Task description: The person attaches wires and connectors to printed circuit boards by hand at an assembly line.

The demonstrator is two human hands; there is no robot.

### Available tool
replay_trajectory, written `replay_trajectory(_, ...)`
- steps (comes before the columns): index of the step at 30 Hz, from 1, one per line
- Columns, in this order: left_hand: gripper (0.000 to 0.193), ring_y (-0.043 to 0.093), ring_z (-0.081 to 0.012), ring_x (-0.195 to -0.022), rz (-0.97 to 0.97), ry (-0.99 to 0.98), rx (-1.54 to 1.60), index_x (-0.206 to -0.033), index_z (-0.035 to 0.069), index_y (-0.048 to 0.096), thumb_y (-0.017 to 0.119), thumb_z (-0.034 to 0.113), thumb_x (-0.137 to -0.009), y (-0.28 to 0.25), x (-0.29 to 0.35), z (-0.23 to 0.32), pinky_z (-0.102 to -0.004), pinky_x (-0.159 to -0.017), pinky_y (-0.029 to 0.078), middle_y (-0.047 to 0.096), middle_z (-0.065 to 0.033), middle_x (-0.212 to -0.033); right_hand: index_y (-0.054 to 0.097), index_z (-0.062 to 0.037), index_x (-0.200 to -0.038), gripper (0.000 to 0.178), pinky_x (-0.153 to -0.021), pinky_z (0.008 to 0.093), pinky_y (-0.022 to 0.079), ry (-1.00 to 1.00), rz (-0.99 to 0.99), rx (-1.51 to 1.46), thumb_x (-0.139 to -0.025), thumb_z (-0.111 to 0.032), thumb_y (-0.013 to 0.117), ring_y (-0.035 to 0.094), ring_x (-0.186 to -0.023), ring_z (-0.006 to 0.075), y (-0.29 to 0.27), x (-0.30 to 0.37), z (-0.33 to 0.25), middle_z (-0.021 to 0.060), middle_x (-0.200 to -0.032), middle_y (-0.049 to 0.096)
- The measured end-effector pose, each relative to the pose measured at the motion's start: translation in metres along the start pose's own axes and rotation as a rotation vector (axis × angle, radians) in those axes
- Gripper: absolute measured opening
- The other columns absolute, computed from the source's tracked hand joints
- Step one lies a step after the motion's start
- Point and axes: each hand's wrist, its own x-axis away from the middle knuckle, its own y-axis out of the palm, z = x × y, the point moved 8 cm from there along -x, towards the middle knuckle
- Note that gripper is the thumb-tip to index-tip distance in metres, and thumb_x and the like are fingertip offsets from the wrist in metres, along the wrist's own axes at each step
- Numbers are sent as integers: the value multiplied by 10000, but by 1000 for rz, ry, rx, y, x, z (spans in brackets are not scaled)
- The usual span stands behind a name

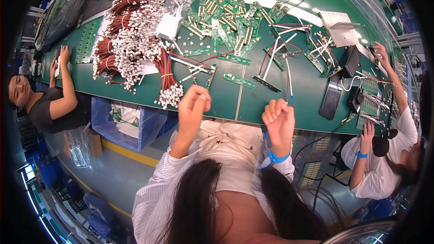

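My left hand (pixel 194 104) is raised at the near edge of the table with its fingers curled in a pinch. What it holds, if anything, is hidden. Just beyond its fingertips stands a small green circuit board (pixel 211 77), with white and red-black wires (pixel 187 62) beside it. To the left lies a tied bundle of red-black cables with white connectors (pixel 168 83). My right hand (pixel 279 117), a blue band at its wrist, hovers by the table edge with fingers folded inward and nothing visible in them. Between the hands, farther in, a bare green board strip (pixel 239 81) lies flat.
Green boards (pixel 233 22) are heaped at the far middle, beside piled cable bundles (pixel 129 40). Wired boards (pixel 280 58) lie right of centre, near a black phone-like slab (pixel 330 98). Co-workers sit left (pixel 49 104) and right (pixel 384 153). A blue bin (pixel 118 129) stands below the table's left edge.
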Motion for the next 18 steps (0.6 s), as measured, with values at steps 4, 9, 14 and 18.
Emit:
replay_trajectory(4,140,447,-41,-758,-264,-148,71,-952,-7,485,498,6,-814,47,9,-13,-180,-669,380,473,-11,-841,449,-20,-769,133,-536,236,379,-31,-68,420,-824,-131,399,423,-575,108,19,6,11,46,-634,432)
replay_trajectory(9,319,456,-74,-794,-446,-172,266,-1049,-26,419,556,-14,-761,74,11,-2,-200,-682,406,445,-41,-888,476,5,-988,237,-515,229,428,-45,-319,921,-754,34,451,533,-548,90,63,11,13,53,-642,567)
replay_trajectory(14,301,494,-91,-724,-473,-147,406,-1022,-21,408,550,-47,-758,76,6,12,-205,-559,452,450,-55,-849,499,-30,-1027,341,-472,266,437,-319,-461,1159,-695,47,500,566,-483,156,86,10,7,80,-585,570)
replay_trajectory(18,274,510,-94,-719,-497,-130,335,-1000,-23,414,543,-53,-760,76,6,12,-207,-551,457,464,-60,-857,523,-83,-1039,383,-434,290,423,-380,-498,1310,-671,19,532,550,-444,219,90,14,9,92,-565,557)
